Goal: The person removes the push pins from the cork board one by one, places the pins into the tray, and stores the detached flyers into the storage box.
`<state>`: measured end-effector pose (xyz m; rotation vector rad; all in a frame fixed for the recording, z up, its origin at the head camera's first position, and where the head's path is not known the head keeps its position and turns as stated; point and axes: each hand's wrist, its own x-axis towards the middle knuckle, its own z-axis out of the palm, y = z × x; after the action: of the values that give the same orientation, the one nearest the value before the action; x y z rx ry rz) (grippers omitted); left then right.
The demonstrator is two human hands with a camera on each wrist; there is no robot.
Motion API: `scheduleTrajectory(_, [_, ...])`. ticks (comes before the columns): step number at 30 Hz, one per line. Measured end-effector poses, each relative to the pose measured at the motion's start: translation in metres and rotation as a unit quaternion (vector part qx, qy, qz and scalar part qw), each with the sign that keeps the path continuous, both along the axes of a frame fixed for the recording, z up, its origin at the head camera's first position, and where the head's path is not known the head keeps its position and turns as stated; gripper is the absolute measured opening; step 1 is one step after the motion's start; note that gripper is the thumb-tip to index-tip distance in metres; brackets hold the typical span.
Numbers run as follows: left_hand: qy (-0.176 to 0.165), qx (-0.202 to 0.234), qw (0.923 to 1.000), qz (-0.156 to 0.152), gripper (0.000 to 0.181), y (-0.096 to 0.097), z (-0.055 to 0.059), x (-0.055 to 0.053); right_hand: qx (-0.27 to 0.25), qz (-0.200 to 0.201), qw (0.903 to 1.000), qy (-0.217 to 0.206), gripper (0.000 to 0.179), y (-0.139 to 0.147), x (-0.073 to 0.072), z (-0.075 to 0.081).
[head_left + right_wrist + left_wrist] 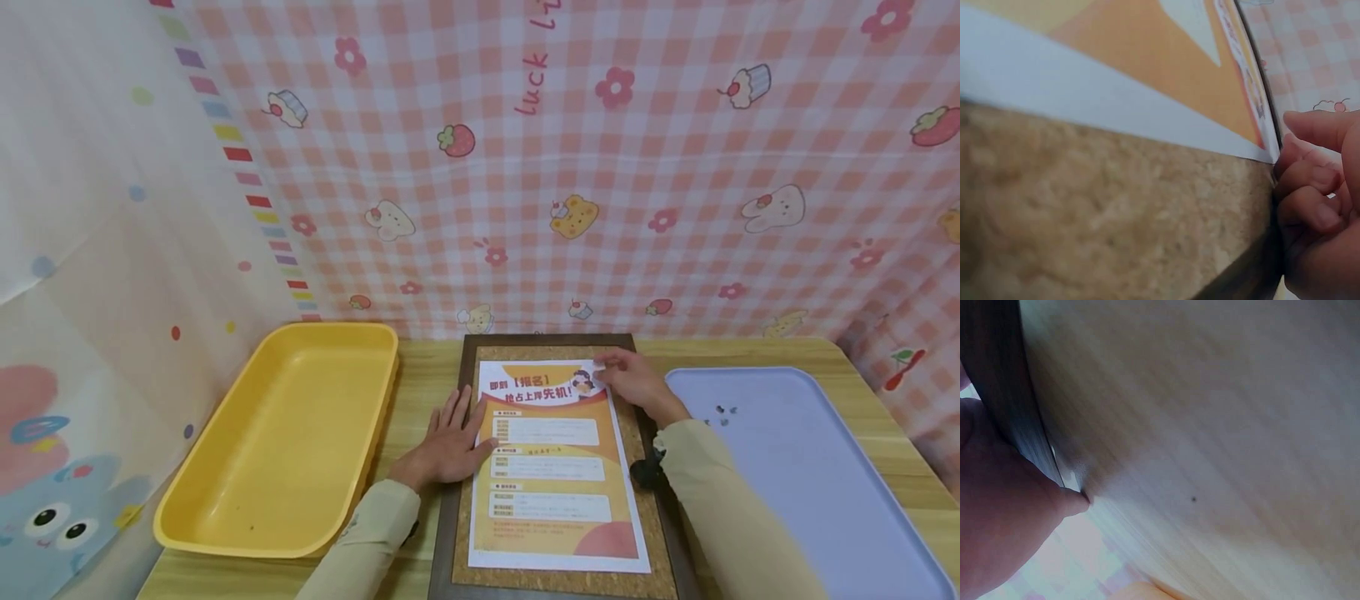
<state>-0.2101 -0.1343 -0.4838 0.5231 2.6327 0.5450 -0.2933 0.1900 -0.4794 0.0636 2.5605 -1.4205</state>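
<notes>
A printed orange-and-white poster point(551, 467) lies on a cork board point(480, 575) with a dark frame point(446, 533). My left hand point(450, 446) rests flat, fingers spread, across the poster's left edge and the frame; in the left wrist view, part of that hand point(1010, 512) shows beside the frame's side. At the poster's top right corner is my right hand point(637, 385), its fingertips right at the paper. The right wrist view shows this hand point(1319, 206) with fingers curled and thumb near the index finger; I cannot tell whether something is pinched between them.
A yellow tray point(375, 442) stands left of the board on the wooden table point(405, 375). To the right is a lavender tray point(795, 492) with several tiny dark items point(722, 410) on it. A pink checked curtain point(525, 275) hangs behind the table.
</notes>
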Motion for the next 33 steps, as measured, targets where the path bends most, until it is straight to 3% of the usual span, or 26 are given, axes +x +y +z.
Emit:
scheduleTrajectory(11, [0.013,0.001,0.9999,0.003,0.072,-0.0048,-0.0045,-0.001,-0.001,0.022,0.9996,-0.016,0.049,-0.0045,-0.0044,-0.0019])
scheduleTrajectory(22, [0.018,0.009,0.9998,0.006,0.073,-0.0032,-0.0085,-0.0012,0.01,0.001,0.9992,-0.038,0.054,-0.0021,-0.0064,-0.0018])
scheduleTrajectory(33, [0.017,0.007,0.9998,0.0,0.072,-0.0003,-0.0046,-0.0007,0.017,-0.012,0.999,-0.04,0.051,-0.0015,-0.0051,-0.0025])
